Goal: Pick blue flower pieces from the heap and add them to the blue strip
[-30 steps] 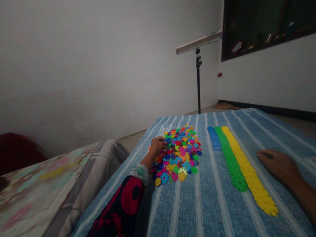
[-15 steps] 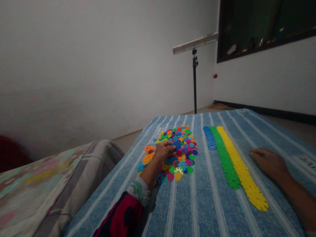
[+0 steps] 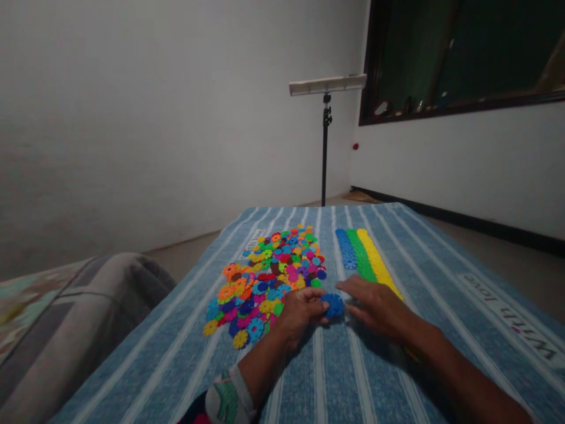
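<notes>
Between the thumb and fingers of my left hand point(image 3: 300, 313) is a blue notched disc point(image 3: 334, 305), held just above the cloth. My right hand point(image 3: 375, 303) comes close on the disc's right side, fingers stretched out and apart, holding nothing; whether a fingertip touches the disc I cannot tell. A loose pile of multicoloured notched discs point(image 3: 269, 277) spreads beyond and left of my left hand. Three rows of overlapping discs run lengthwise on the right: a short blue row point(image 3: 345, 250), a green row point(image 3: 362, 258) and a yellow row point(image 3: 376, 259). My right hand and forearm hide the near ends of the green and yellow rows.
A blue striped cloth point(image 3: 295, 394) covers the table. On the left stands something draped in a grey cover point(image 3: 128, 294). Past the table's far edge is a black stand point(image 3: 325, 153) with a light panel point(image 3: 326, 85), near the walls and a dark window point(image 3: 468, 53).
My left hand has drawn back from the pile, bringing the blue disc nearer. My right hand has moved left from beside the yellow row to the disc. The view has turned right.
</notes>
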`<action>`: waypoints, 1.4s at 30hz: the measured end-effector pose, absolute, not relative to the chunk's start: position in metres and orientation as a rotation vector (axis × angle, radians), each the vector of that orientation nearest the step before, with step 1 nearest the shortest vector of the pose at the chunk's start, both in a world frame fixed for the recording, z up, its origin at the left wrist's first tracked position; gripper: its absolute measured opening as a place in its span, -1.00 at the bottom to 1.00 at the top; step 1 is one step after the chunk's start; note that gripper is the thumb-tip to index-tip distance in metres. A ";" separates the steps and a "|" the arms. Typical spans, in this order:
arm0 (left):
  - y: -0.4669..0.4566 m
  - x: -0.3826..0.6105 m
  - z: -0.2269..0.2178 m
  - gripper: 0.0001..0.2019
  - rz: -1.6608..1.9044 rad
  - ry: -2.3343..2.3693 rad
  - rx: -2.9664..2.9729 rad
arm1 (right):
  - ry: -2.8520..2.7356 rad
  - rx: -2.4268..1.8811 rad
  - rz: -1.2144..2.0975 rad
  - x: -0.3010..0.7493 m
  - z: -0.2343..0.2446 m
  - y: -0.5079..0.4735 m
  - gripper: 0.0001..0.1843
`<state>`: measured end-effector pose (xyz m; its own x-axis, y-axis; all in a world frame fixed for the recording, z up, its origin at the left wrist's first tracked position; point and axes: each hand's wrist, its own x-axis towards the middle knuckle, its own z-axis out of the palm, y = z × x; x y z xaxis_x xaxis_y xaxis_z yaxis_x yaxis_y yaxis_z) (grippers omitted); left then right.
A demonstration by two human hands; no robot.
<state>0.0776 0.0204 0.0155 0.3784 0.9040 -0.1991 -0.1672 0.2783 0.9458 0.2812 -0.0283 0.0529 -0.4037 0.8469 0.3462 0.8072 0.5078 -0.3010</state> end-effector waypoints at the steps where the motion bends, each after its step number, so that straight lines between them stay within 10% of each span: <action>1: 0.018 0.078 0.015 -0.66 0.852 0.867 1.037 | -2.374 -1.383 0.137 0.270 0.055 -0.034 -0.55; 42: 0.016 0.095 -0.007 -0.67 0.932 0.654 1.089 | -2.018 -1.742 0.312 0.226 0.037 -0.034 -0.55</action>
<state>0.0954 0.0159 -0.0066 0.4754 0.8798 -0.0043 -0.3036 0.1687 0.9377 0.2261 -0.0338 0.0370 -0.0985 0.9770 0.1892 0.8743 0.1757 -0.4524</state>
